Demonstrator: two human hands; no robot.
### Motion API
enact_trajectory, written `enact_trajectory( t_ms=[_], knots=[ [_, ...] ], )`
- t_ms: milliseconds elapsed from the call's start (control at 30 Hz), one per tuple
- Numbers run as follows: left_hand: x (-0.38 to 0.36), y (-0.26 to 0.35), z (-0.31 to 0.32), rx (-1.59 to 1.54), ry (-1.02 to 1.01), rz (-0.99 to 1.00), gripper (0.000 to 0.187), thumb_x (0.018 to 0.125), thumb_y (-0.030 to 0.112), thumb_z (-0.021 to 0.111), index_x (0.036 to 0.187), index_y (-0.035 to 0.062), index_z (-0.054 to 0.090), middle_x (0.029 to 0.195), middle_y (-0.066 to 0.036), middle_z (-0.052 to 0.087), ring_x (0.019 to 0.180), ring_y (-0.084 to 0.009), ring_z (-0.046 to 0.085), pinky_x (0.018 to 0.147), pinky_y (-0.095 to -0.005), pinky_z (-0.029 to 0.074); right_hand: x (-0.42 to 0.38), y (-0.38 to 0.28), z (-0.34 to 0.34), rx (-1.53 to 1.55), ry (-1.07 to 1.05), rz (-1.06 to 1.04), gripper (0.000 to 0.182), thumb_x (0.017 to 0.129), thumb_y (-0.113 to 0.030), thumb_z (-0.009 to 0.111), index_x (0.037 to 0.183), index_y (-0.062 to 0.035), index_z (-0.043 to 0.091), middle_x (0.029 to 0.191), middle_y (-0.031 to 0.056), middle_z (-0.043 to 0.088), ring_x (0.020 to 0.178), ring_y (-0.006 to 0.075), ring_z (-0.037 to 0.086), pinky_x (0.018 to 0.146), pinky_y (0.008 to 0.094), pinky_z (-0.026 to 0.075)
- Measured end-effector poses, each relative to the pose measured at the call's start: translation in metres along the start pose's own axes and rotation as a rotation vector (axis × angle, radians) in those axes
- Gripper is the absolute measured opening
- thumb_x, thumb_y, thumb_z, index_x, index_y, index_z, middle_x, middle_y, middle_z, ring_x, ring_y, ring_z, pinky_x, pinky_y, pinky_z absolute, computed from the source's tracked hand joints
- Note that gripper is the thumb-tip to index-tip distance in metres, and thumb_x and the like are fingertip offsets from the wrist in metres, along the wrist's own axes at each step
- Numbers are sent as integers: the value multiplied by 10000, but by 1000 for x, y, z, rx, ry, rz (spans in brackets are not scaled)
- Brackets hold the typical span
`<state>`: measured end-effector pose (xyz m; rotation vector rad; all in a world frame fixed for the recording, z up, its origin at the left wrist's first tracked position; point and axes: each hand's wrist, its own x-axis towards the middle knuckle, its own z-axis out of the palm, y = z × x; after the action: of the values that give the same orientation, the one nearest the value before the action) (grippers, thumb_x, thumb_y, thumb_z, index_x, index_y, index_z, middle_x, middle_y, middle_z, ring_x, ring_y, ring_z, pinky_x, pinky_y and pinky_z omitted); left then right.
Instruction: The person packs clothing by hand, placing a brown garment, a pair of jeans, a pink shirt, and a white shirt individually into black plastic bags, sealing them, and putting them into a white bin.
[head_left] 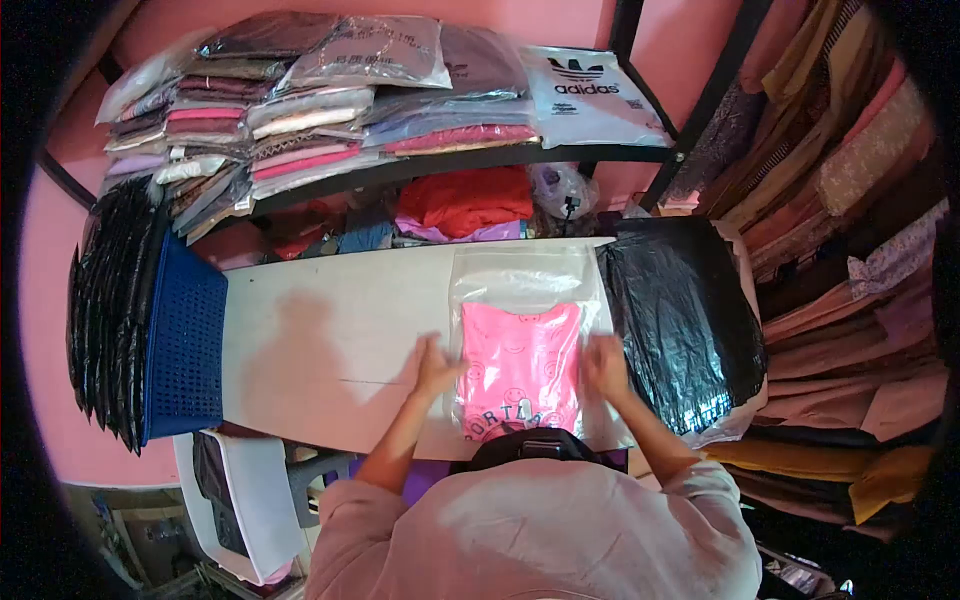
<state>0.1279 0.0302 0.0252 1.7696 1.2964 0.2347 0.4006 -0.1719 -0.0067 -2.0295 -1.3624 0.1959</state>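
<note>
White worktop (320, 340) under stocked shelves: at centre, a pink shirt (520, 365) is being bagged in a clear polybag (520, 275). Left hand (435, 365) at 9 o'clock and right hand (605, 365) at 3 o'clock are pressed flat, apart; sealing is judged next.

Lower edge of pink shirt (520, 365) behind the person's head; print partly hidden.

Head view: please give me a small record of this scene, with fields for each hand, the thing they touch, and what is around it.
left hand: left hand flat on left edge of bag
right hand: right hand flat on right edge of bag
bag: clear bag on white table, top part empty
content: pink shirt with smileys, inside bag
left of table: blue basket
right of table: black bag
behind: shelf with packed clothes
</note>
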Motion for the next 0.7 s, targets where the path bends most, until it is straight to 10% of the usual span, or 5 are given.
enact_trajectory(
  t_ms=[67,267,400,700],
  knots=[
    [46,-5,13,-295,147,99,821,630,157,733,1269,15,238,1096,-151,468,929,-212,501,795,-321,433,45,10,18,-54,299,78,611,656,-141,648,1155,81,375,1004,253,492,898,386,490,771,398,422],
    [102,22,27,-500,180,-169,574,727,250,677,1168,-22,430,1077,-134,510,925,-199,509,831,-293,406,110,2,38,661,144,898,430,676,-268,730,947,25,570,703,66,571,579,210,531,581,334,453],
    [84,57,-12,-698,74,-46,312,809,291,596,948,12,586,922,-74,589,854,-152,529,783,-275,402,104,-15,-28,1145,12,761,139,787,-240,628,809,-106,599,668,-30,535,517,67,419,481,234,331],
    [-25,157,-98,-589,169,566,296,862,296,533,831,17,629,794,-4,595,791,-61,507,739,-218,380,88,-96,-154,1112,247,79,168,841,-180,559,845,-21,615,800,19,611,720,101,560,665,234,426]
  ],
)
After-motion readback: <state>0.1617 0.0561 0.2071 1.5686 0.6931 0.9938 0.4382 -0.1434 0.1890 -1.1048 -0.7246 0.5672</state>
